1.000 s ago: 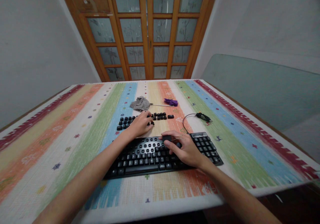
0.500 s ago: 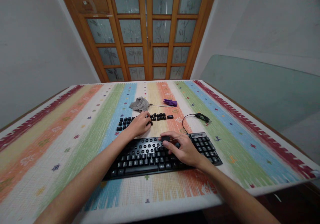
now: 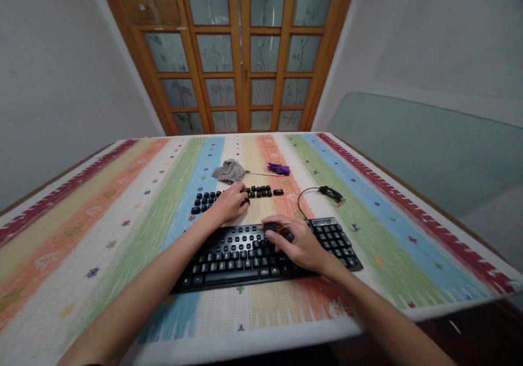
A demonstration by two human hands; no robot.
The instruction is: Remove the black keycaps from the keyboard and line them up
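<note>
Hardly anything has moved since the earlier frame. Left hand (image 3: pixel 231 202) is at the loose keycaps (image 3: pixel 261 191), eleven o'clock from the keyboard (image 3: pixel 231 275), grip unclear; right hand (image 3: pixel 300 242), apart at four o'clock, pinches a black wired tool (image 3: pixel 269 227). Upper-left stems (image 3: pixel 236 239) stand bare; lower rows (image 3: pixel 231 265) wear caps.

black keyboard (image 3: pixel 231 278), black keycaps (image 3: pixel 278 191), black tool (image 3: pixel 270 226) in my right fingers (image 3: pixel 279 240), tabletop cloth (image 3: pixel 134 208) striped maroon, yellow, orange, white, green, blue with small motifs, grey rag (image 3: pixel 229 171), purple bundle (image 3: pixel 278 168)

A grey cloth (image 3: pixel 229 171) lies near a purple bundle (image 3: pixel 278 169), possibly fabric; wooden doors (image 3: pixel 245 99) behind.
</note>
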